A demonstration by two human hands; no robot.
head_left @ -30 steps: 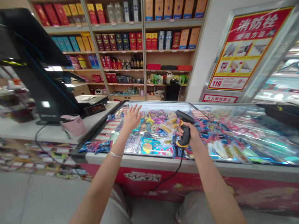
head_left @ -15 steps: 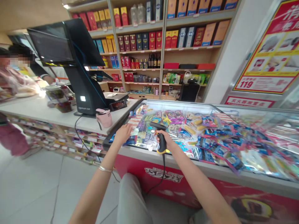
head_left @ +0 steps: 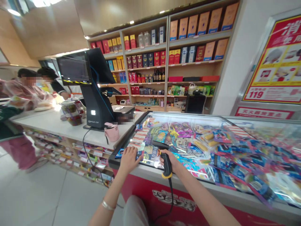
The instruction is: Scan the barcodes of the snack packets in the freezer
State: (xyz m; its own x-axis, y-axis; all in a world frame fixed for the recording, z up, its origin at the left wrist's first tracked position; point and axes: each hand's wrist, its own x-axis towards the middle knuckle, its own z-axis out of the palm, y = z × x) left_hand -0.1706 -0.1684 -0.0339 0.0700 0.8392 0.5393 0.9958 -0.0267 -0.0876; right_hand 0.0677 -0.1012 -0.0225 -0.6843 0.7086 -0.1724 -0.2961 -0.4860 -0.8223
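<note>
My right hand [head_left: 171, 160] is wrapped around the handle of a black and yellow barcode scanner [head_left: 167, 165], its head pointing left over the freezer glass. A cord hangs from the handle's base down the freezer front. My left hand [head_left: 130, 158] lies palm down with fingers stretched over a blue packet [head_left: 119, 153] at the near left corner of the chest freezer [head_left: 141, 168]. Parts of that packet show on both sides of the hand; the rest is hidden under it. Below the glass lie many colourful ice cream packs [head_left: 183, 129].
To the left, a white counter [head_left: 94, 138] carries a black checkout terminal [head_left: 97, 103], a pink pouch [head_left: 111, 131] and stacked jars [head_left: 71, 112]. Two people stand beyond its left end. Shelves of boxed bottles [head_left: 145, 59] line the back wall. A cable [head_left: 87, 157] hangs from the counter.
The view has tilted up, so everything sits lower in the picture. My left hand has flattened over the blue packet. The scanner stays in my right hand.
</note>
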